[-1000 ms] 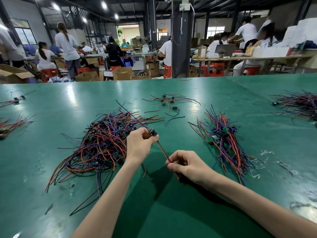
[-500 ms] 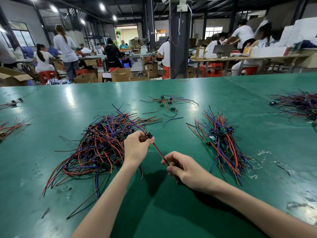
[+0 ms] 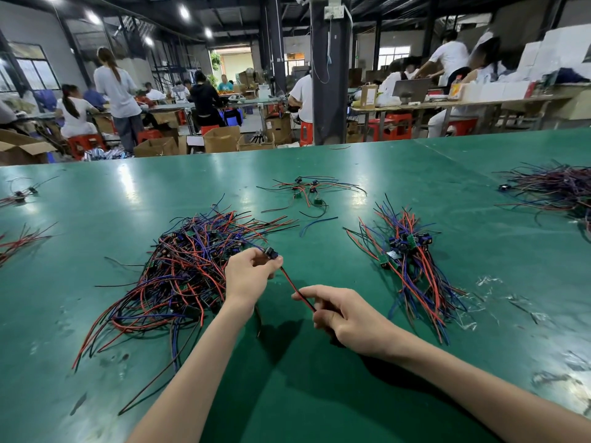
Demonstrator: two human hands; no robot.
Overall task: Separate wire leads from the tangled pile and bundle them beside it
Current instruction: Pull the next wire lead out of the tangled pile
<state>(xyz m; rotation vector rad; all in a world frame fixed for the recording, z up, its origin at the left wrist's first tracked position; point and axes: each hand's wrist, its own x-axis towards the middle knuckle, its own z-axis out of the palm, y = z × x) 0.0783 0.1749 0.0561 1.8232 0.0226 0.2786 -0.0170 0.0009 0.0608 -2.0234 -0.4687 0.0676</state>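
On the green table [image 3: 128,193], the tangled pile [image 3: 188,273] of red, blue and black wires lies left of the middle, spreading toward the near edge. The left hand [image 3: 248,271] is raised just beside the pile's right side, with fingers and thumb pinching the small black connector [image 3: 271,252] of one wire lead [image 3: 295,287]. This red-and-black lead runs straight down and right to the right hand [image 3: 348,314], which pinches it between thumb and forefinger, the other fingers curled under. The sorted bundle [image 3: 412,266] lies right of the middle, well apart from the pile, its connectors gathered at the end nearer the far edge. A small cluster [image 3: 307,190] of leads lies nearer the far edge, and another heap [image 3: 550,187] sits at the right edge.
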